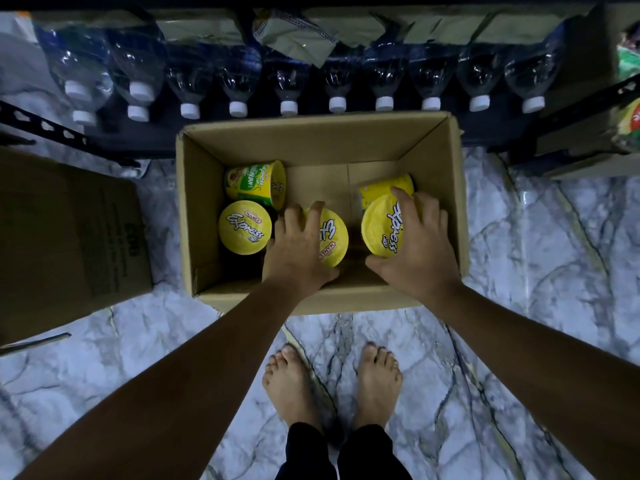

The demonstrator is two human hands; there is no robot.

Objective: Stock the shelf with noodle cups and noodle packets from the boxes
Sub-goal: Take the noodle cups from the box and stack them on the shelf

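The left hand (298, 245) is clasping the round yellow-lidded centre noodle cup (333, 237) directly beneath its fingers (314, 216); the right hand (420, 244) is clasping the tilted yellow-lidded right noodle cup (379, 226).

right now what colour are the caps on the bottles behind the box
White. Each bottle cap in the row is plain white, seen best in the head view.

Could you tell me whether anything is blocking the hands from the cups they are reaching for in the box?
Nothing visible does. The left hand grips the middle cup and the right hand grips the right cup; the box is open above them.
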